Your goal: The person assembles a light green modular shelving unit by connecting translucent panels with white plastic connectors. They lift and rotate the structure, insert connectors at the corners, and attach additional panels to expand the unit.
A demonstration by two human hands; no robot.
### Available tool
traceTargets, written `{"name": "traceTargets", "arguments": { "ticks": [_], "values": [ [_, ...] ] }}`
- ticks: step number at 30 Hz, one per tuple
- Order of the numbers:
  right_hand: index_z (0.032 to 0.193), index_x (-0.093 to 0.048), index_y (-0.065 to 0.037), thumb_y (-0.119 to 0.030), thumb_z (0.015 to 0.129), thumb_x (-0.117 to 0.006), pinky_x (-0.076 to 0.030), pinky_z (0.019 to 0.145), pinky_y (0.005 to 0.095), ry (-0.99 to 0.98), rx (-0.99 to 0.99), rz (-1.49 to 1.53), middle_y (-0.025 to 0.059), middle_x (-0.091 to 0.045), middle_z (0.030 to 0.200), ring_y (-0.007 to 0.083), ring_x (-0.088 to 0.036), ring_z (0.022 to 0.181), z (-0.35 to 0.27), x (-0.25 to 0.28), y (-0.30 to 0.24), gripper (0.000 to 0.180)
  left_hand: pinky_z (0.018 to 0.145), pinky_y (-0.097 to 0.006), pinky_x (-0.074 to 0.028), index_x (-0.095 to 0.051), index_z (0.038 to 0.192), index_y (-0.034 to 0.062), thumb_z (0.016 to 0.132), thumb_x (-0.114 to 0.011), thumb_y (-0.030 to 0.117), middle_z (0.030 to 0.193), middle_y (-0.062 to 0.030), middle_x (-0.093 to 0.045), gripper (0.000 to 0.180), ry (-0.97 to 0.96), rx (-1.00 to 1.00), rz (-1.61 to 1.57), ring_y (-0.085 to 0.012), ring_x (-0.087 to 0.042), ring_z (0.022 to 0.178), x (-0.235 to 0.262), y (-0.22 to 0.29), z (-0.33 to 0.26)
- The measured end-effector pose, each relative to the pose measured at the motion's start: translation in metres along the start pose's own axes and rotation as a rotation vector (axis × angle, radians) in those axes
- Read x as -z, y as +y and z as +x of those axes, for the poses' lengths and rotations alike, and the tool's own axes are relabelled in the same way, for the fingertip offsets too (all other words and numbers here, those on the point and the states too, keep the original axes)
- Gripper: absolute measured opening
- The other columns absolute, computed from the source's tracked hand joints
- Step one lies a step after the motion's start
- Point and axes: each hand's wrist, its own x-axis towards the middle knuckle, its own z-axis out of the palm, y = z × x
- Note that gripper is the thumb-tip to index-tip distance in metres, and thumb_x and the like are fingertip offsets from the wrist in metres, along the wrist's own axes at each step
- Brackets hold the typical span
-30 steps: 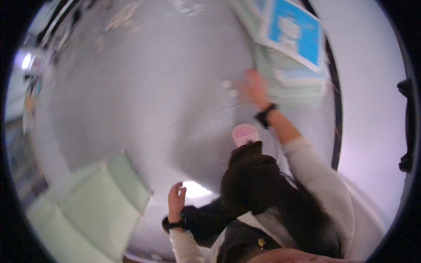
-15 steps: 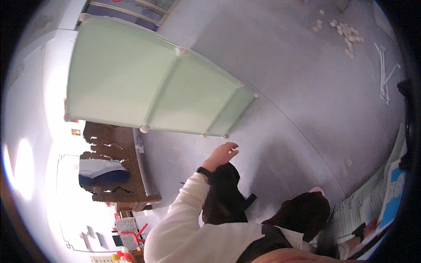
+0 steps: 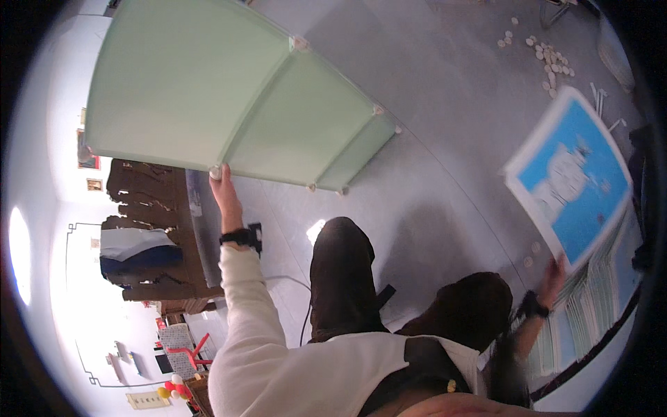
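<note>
Left hand (image 3: pixel 226 194) is grasping the near edge of a pale green panel unit (image 3: pixel 271 118), fingers closing at a round white connector (image 3: pixel 215 172) on that edge. Right hand (image 3: pixel 552 279), slightly blurred, is gripping a picture panel (image 3: pixel 594 198) by its lower corner; exact finger placement is hard to tell. Panel is showing a blue face with a pale figure and a white border, and is tilting above a stack of thin panels (image 3: pixel 587 313) at the person's right. Green unit is standing on the grey floor (image 3: pixel 424 181) ahead and to the left, its seams carrying white connectors at the corners. Two loose white discs are lying on the floor near the right hand. Farther off, beyond the picture panel, a scatter of white discs (image 3: pixel 551 61) is lying beside some thin white rods (image 3: pixel 599 99). Wristbands, dark, are circling both wrists. On the left, a carved wooden bench (image 3: pixel 142 189) is bearing a white and blue cloth (image 3: pixel 139 244). Dark-trousered knees are showing between the hands.
</note>
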Motion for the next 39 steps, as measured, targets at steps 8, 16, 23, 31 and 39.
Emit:
{"name": "traceTargets", "arguments": {
  "ticks": [8, 16, 23, 31, 39],
  "values": [
    [0.12, -0.049, 0.006, -0.018, 0.091, -0.062, -0.049, 0.092, 0.0274, -0.125, -0.596, 0.688, 0.0085, -0.054, 0.114, 0.0177, -0.054, 0.106, 0.045, -0.15, -0.006, 0.04, 0.073, -0.032, -0.056, -0.048, 0.106, -0.0008, 0.09, -0.062, 0.016, 0.098, -0.0071, -0.059, 0.028, -0.088, 0.017, 0.053, -0.0157, -0.061, 0.087, -0.035, 0.03, -0.007],
    [0.115, -0.051, 0.006, -0.021, 0.094, -0.057, -0.05, 0.094, 0.0338, -0.078, -0.718, 0.596, 0.0138, -0.058, 0.11, 0.0246, -0.058, 0.103, 0.069, -0.15, 0.048, 0.035, 0.075, -0.029, -0.055, -0.06, 0.105, -0.0029, 0.084, -0.068, 0.016, 0.095, -0.0102, -0.064, 0.029, -0.396, -0.164, -0.078, -0.0161, -0.063, 0.084, -0.171, 0.086, -0.019],
    [0.107, -0.056, 0.001, -0.016, 0.092, -0.056, -0.052, 0.086, 0.0378, -0.306, -0.698, 0.51, 0.0151, -0.061, 0.1, 0.0256, -0.061, 0.094, 0.006, -0.166, 0.058, 0.023, 0.103, -0.033, -0.034, -0.04, 0.129, -0.0068, 0.082, -0.059, 0.009, 0.125, -0.0165, -0.053, 0.054, -1.138, -0.296, -0.421, -0.0249, -0.047, 0.119, -0.24, 0.111, 0.006],
    [0.1, -0.06, -0.002, -0.021, 0.088, -0.06, -0.052, 0.06, 0.032, -0.658, -0.692, -0.14, 0.0081, -0.064, 0.082, 0.0186, -0.063, 0.072, -0.056, -0.264, 0.014, 0.022, 0.091, -0.036, -0.046, -0.06, 0.116, 0.001, 0.089, -0.056, 0.021, 0.107, -0.0131, -0.065, 0.034, -1.209, -0.224, -0.073, -0.0238, -0.061, 0.098, -0.176, -0.092, -0.075],
    [0.099, -0.06, 0.001, -0.019, 0.088, -0.059, -0.051, 0.057, 0.0298, -0.863, -0.574, -0.777, 0.0098, -0.064, 0.081, 0.0174, -0.063, 0.068, -0.072, -0.325, -0.022, 0.023, 0.09, -0.039, -0.047, -0.061, 0.114, 0.0006, 0.085, -0.06, 0.03, 0.109, -0.0189, -0.064, 0.041, -1.09, 0.29, 0.28, -0.0328, -0.06, 0.103, 0.001, -0.332, -0.184]
  ]
}}
